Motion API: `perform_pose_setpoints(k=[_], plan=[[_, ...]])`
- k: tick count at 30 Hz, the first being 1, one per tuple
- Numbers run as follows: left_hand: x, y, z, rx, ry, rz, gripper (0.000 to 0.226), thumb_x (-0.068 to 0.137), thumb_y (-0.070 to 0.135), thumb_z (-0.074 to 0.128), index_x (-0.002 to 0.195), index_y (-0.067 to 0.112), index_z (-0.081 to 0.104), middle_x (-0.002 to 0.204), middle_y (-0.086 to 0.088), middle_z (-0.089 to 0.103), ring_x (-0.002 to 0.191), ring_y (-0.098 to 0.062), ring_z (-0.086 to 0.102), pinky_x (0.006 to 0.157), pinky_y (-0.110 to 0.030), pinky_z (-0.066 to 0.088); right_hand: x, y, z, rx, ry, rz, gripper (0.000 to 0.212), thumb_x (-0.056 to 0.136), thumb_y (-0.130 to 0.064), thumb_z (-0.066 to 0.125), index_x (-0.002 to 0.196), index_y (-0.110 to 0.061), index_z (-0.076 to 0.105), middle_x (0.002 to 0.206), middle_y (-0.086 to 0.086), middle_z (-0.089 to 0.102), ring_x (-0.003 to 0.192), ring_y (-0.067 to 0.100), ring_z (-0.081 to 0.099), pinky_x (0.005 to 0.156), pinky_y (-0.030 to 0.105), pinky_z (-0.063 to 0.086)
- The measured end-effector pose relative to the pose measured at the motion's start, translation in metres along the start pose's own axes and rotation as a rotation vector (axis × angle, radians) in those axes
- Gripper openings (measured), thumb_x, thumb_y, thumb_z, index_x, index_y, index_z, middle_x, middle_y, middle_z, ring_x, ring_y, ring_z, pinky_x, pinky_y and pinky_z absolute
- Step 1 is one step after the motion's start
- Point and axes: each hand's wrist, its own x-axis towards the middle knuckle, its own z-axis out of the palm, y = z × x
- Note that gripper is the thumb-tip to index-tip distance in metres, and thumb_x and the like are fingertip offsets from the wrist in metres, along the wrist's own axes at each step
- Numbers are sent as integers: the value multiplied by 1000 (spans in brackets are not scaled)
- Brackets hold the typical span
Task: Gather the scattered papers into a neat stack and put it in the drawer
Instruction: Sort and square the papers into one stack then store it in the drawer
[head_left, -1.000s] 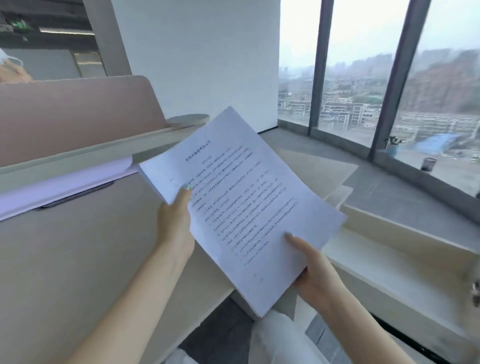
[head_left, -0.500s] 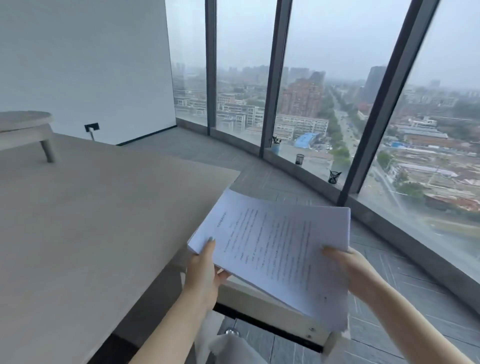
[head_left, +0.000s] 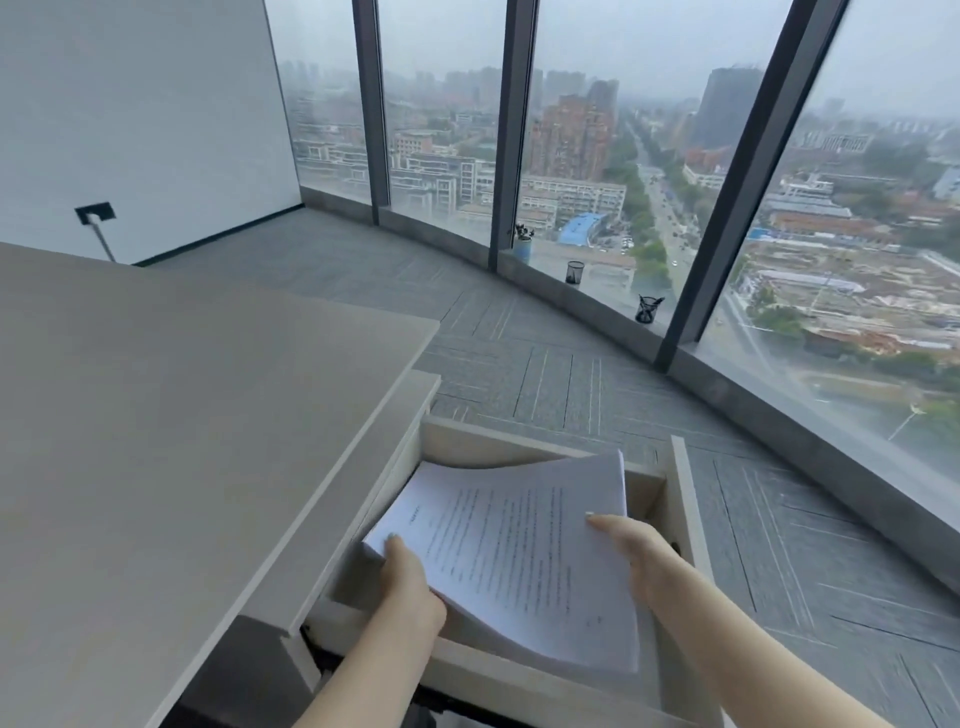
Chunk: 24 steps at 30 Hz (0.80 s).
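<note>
A thick stack of white printed papers sits low inside the open pale wooden drawer to the right of the desk. My left hand grips the stack's near left corner, thumb on top. My right hand holds its right edge, fingers on the top sheet. The far end of the stack bows upward, and the stack lies at a slant across the drawer. The drawer's bottom is mostly hidden under the papers.
The beige desk top fills the left. Grey carpet tiles stretch to a curved window wall with dark frames. On the sill stand a small potted plant and two black mesh pen cups.
The view swung right from the desk to the drawer. Both hands carried the stack off the desk side and lowered it into the open drawer.
</note>
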Motion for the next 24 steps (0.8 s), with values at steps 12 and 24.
perform_pose_setpoints(k=[12, 24], plan=[[21, -3, -4, 15, 289, 15, 67, 86, 33, 53, 145, 14, 25, 151, -5, 32, 129, -27, 43, 105, -40, 37, 28, 23, 7, 23, 257, -15, 61, 92, -20, 53, 144, -1, 26, 138, 20, 44, 123, 37, 47, 102, 45, 37], [2, 3, -6, 192, 108, -93, 53, 93, 23, 48, 143, 12, 34, 151, -8, 32, 139, -29, 32, 113, -40, 25, 11, 31, 18, 138, 228, -34, 69, 92, -16, 51, 149, -11, 14, 153, 12, 28, 138, 32, 29, 108, 43, 27]])
